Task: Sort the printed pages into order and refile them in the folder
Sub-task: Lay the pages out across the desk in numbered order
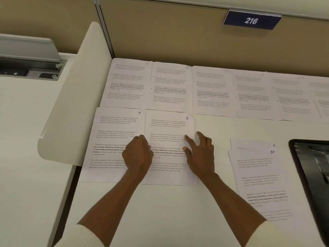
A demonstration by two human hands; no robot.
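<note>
Cream ribbed sleeves are seen at the bottom edge, and two bare forearms are stretched forward over a white desk. The left hand is laid knuckles-up across the seam where page 7 and page 8 meet; its fingers are curled under, and whether a sheet edge is pinched cannot be told. The right hand is spread open at the right edge of page 8, with one straight fingertip and the thumb pressed on the paper and another finger laid just past the edge on the desk. Pages 7 and 8 are placed side by side in a near row, each marked with a handwritten blue number in its top right corner. Behind them, a back row of printed sheets is laid edge to edge along a tan partition; their numbers are too faint to be read. To the right, well apart from page 8, page 10 is laid over page 9, so that only the top strip of page 9 is shown. A dark glossy object is cut off by the right edge; what it is cannot be told. A blue sign reading 216 is fixed high on the partition, and a white curved divider is stood at the left.
</note>
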